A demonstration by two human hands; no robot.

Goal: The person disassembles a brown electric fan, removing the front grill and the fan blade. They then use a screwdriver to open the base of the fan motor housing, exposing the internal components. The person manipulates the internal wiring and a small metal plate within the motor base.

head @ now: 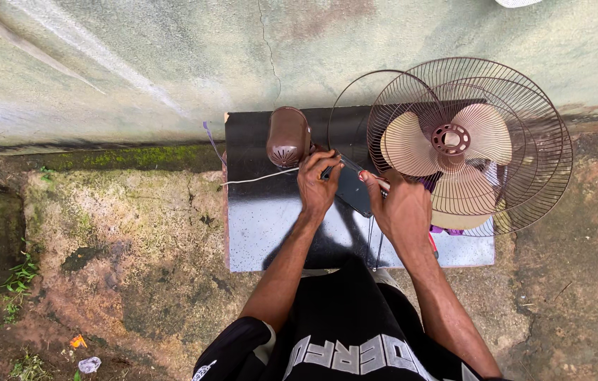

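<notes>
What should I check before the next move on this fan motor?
1. Left hand steadying the brown motor housing: ok, fingers beside it.
2. Right hand grip on the red-handled tool: ok.
3. Tool tip seated on the dark part: cannot tell, hidden by fingers.
4. Fan blades and wire guards clear of the hands: not ok, crowding the right hand.
5. White cord clear: ok, trailing left.
6. Black board flat on the ground: ok.

The right hand (401, 204) hides most of the red-handled tool (431, 243).
</notes>
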